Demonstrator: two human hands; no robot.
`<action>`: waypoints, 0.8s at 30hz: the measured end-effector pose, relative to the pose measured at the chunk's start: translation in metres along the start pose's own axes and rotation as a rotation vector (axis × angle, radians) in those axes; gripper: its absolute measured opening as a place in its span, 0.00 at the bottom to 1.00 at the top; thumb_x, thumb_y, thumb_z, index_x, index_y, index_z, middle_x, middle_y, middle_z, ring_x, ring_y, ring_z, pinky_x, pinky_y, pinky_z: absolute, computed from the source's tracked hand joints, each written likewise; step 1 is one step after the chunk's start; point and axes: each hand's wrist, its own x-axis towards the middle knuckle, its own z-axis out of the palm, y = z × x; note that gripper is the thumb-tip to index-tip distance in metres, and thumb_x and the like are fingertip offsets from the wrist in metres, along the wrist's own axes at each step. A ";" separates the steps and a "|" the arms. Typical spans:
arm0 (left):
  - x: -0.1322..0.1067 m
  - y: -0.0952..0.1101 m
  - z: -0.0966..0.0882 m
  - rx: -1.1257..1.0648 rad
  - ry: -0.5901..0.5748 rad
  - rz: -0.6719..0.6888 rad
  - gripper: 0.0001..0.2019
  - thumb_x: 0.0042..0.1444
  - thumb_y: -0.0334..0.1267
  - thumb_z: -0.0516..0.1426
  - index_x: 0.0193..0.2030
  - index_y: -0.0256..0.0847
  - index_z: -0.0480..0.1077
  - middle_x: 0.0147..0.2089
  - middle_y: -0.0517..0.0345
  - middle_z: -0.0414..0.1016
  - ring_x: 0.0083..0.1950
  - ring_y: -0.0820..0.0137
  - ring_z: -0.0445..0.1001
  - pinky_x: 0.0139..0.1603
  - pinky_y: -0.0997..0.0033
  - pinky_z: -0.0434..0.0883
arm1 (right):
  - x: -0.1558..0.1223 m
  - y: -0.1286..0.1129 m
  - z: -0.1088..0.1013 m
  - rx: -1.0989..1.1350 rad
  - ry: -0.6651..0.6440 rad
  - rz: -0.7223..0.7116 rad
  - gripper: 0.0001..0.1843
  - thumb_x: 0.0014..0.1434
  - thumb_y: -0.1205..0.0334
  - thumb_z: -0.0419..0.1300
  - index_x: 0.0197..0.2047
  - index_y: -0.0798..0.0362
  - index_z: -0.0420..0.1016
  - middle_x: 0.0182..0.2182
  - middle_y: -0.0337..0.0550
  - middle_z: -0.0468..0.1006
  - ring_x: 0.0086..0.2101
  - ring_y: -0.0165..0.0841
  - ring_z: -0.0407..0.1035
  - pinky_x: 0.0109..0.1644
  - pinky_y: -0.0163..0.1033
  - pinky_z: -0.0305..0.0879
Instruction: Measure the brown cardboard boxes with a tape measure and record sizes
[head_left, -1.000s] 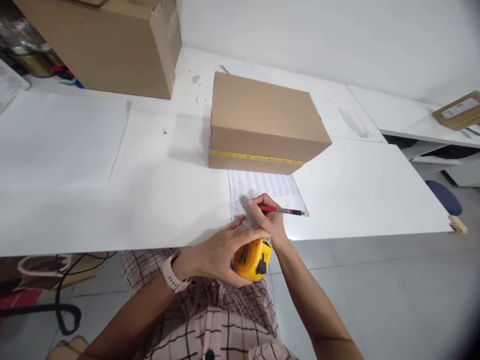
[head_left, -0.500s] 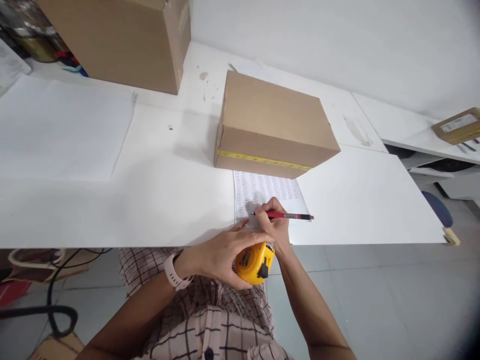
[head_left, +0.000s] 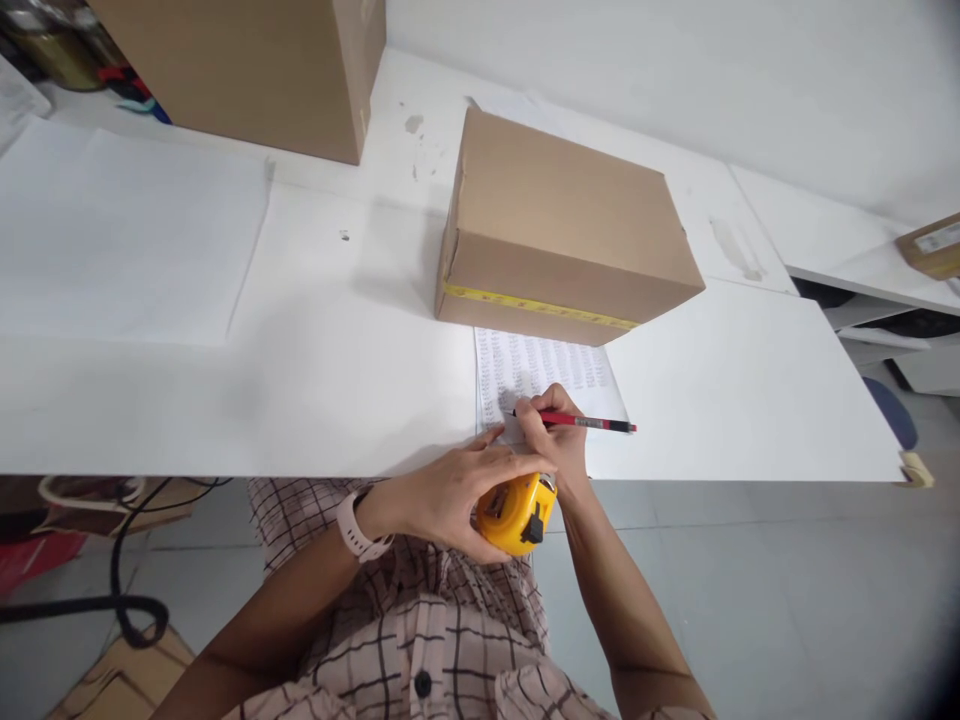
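Observation:
A yellow tape measure (head_left: 514, 515) with a black slider sits in my left hand (head_left: 454, 495), gripped between thumb and fingers just off the table's front edge. One finger of that hand reaches onto the sheet. Pinched in my right hand (head_left: 559, 445) is a red and black pen (head_left: 592, 423), its tip at the lower left of a printed sheet (head_left: 555, 360) covered in columns of small text. Behind the hands, a closed cardboard box (head_left: 570, 210) with a yellow tape strip rests over the sheet's far part.
A larger cardboard box (head_left: 240, 75) stands at the back left, with big white paper (head_left: 127, 235) in front of it. The white table (head_left: 337, 400) meets a wall behind. Another small box (head_left: 934, 245) lies far right. A black hose (head_left: 120, 600) hangs below left.
The view has shifted slightly, so the table and boxes appear higher and a little to the right. Both hands keep their holds, the pen tip staying on the sheet's lower left.

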 end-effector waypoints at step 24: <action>-0.001 -0.003 0.001 0.047 -0.026 0.002 0.43 0.52 0.44 0.67 0.72 0.51 0.53 0.67 0.52 0.69 0.66 0.55 0.69 0.78 0.42 0.44 | 0.000 -0.005 0.003 0.016 0.014 -0.037 0.15 0.54 0.63 0.64 0.25 0.49 0.59 0.20 0.29 0.57 0.21 0.24 0.50 0.23 0.32 0.48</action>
